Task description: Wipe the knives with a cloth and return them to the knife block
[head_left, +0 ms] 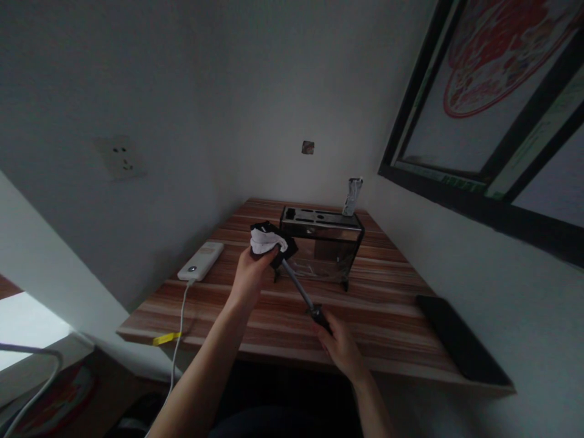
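My left hand (252, 272) is closed around a black and white cloth (268, 241), bunched over the far end of a thin metal rod (297, 286). My right hand (340, 347) grips the rod's black handle (321, 318) near the table's front edge. The rod slants up and to the left between the two hands. Just behind the cloth stands a dark metal holder (323, 240) with slots in its top.
A wooden table (387, 304) fills a corner between white walls. A white power bank (201, 261) with a cable lies at the left. A squeezed tube (352, 196) stands behind the holder. A black flat object (460, 344) lies at the right edge. A framed picture (497, 103) hangs on the right wall.
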### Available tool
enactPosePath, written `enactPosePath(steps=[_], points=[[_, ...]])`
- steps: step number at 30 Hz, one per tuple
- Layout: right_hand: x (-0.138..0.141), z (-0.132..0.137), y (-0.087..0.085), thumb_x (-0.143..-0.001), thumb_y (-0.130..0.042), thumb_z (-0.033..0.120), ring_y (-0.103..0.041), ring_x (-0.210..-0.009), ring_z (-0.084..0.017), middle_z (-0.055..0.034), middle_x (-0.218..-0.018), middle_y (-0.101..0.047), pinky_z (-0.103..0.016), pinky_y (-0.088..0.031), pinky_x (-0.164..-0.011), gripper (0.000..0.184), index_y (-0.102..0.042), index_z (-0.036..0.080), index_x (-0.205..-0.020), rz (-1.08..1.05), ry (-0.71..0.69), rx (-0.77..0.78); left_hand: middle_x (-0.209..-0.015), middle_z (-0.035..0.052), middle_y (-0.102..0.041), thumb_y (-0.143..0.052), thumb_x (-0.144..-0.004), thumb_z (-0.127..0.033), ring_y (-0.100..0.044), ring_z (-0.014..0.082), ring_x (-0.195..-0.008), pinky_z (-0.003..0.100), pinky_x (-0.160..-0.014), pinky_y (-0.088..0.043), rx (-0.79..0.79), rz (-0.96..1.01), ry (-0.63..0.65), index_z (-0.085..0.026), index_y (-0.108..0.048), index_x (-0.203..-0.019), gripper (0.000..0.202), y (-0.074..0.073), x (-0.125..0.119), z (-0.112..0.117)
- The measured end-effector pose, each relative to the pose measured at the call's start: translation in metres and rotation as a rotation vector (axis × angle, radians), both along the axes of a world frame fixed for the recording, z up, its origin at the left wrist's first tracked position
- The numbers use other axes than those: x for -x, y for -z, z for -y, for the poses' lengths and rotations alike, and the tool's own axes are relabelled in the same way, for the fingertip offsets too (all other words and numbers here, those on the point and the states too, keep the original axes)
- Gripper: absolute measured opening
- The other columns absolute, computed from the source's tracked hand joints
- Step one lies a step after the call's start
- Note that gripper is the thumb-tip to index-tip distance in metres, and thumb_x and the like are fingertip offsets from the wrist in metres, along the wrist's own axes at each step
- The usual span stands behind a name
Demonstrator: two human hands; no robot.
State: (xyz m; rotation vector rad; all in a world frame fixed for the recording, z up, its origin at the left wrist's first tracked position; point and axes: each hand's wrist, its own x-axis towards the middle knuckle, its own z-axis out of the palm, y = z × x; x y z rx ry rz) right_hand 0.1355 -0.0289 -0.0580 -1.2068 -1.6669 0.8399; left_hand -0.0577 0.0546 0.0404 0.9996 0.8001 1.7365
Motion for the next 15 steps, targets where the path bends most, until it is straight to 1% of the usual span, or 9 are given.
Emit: enactPosePath(steps=[7,12,15], points=[[-0.001,0.000,0.001,-0.083,-0.051,0.048,-0.054,-0.054,-0.014,0.0014,-0.055,-0.052,-0.021,-0.043,-0.045,0.037,-0.066,0.018,-0.098,0.008,-0.007,0.005,-0.090,0.0078,-0.071,-0.081,-0.054,-0.033,-0.064,0.0201,-0.089,0.029,-0.085,-0.046,-0.083,0.041,-0.037,-0.012,-0.070,-0.087,0.041,-0.017,0.009,-0.008],[-0.002,-0.001,0.000,-0.083,-0.052,0.048,-0.054,-0.055,-0.014,0.0009,-0.056,-0.054,-0.021,-0.043,-0.046,0.037,-0.066,0.017,-0.100,0.006,-0.020,0.007,-0.087,0.0059,-0.071,-0.082,-0.052,-0.034,-0.065,0.0194,-0.089,0.026,-0.083,-0.047,-0.104,0.073,-0.055,-0.013,-0.070,-0.085,0.041,-0.023,0.014,-0.009],[-0.001,-0.001,0.000,-0.083,-0.053,0.047,-0.055,-0.056,-0.015,0.0006,-0.057,-0.055,-0.022,-0.044,-0.048,0.037,-0.066,0.017,-0.100,0.000,-0.023,0.016,-0.089,0.0061,-0.071,-0.082,-0.052,-0.034,-0.064,0.0196,-0.090,0.027,-0.084,-0.046,-0.118,0.085,-0.059,-0.013,-0.070,-0.085,0.040,-0.026,0.015,-0.008]])
